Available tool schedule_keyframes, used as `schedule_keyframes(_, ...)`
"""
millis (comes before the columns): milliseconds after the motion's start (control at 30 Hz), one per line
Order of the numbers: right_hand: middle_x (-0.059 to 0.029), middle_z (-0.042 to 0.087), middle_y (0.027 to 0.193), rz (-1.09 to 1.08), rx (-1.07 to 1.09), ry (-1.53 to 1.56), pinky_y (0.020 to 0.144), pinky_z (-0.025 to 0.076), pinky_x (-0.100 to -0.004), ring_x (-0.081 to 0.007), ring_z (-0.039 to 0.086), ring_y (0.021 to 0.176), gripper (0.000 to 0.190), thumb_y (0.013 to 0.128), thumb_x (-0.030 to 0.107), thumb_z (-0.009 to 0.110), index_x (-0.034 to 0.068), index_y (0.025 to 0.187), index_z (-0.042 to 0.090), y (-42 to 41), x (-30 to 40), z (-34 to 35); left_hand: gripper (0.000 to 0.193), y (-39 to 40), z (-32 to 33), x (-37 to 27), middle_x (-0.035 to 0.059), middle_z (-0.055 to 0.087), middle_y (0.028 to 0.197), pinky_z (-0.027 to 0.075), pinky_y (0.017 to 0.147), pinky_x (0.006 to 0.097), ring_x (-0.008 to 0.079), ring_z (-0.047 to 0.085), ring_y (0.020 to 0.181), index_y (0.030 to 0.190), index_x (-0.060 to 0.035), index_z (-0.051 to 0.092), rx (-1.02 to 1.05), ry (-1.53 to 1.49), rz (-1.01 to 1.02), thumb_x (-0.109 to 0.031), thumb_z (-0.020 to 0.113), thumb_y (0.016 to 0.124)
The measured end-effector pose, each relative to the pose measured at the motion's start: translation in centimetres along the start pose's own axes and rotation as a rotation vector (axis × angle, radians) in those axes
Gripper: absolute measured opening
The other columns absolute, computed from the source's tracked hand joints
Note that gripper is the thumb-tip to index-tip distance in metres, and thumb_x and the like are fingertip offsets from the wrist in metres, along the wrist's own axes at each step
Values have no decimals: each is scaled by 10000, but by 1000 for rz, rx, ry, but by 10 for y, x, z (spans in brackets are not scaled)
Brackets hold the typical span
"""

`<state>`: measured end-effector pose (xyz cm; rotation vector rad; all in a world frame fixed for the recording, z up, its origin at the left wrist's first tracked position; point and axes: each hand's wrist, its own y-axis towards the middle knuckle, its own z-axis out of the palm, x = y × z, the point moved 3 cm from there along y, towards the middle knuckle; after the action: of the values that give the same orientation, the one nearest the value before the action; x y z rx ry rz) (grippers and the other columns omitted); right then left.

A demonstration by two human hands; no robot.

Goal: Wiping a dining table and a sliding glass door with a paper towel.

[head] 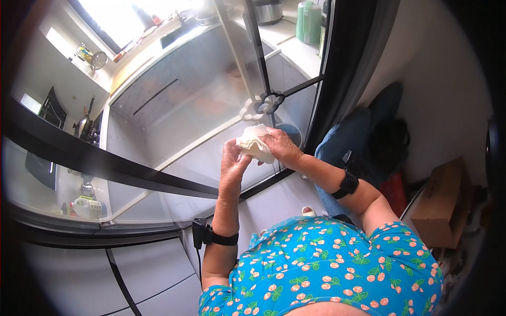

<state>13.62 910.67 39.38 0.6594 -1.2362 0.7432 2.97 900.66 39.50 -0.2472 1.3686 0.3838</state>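
Note:
A crumpled white cloth or paper wipe (255,144) is bunched between my two hands, in front of a glass door panel (189,118). My left hand (232,162) pinches its left side between thumb and fingers. On the other side, my right hand (282,145) grips the wipe's upper right edge. Just beyond the hands, a dark flower-shaped ornament (270,102) joins the bars of the door, and a pale matching shape shows beside it in the glass. Some fingertips are hidden by the folds of the wipe.
Behind the glass are a kitchen counter (294,51), a green kettle (309,22) and a silver cooker pot (268,12). A black door frame (355,59) runs along the right. Blue quilted fabric (336,146) and a cardboard box (438,201) stand to my right.

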Motion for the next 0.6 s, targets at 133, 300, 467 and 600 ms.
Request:
schedule_keyframes(133,-173,602,905,-62,-5,-320,599,553,-329,-218,623,712,337,874,211,450,-73,1038,527,-4,2,2,410,-1,-10,9,106,533,1093,402,895,323,195,519,1024,1127,-10,441,-27,-218,-50,-6,539,729)
schedule_keyframes(300,-153,528,1164,-276,-130,-721,1018,272,-424,-363,463,1076,295,872,289,426,89,1030,574,-1,-14,-10,546,-5,-21,17,112,538,1102,440,871,352,211,555,983,1200,-11,390,-43,-329,-108,-59,566,686)
schedule_keyframes(467,-183,523,1162,-299,-5,-743,985,331,-362,-321,477,1115,389,796,276,553,2,1072,565,-8,-12,12,592,-13,-25,16,106,526,1135,396,931,331,204,508,1066,1232,-18,369,-120,-207,9,15,559,672)
schedule_keyframes(600,-188,599,1000,-285,-131,-454,801,461,-350,-310,592,920,310,796,198,557,-23,1014,570,-9,-16,11,613,-15,-20,11,100,516,1158,376,951,329,199,484,1099,1249,-24,356,-48,-153,-12,29,583,681)
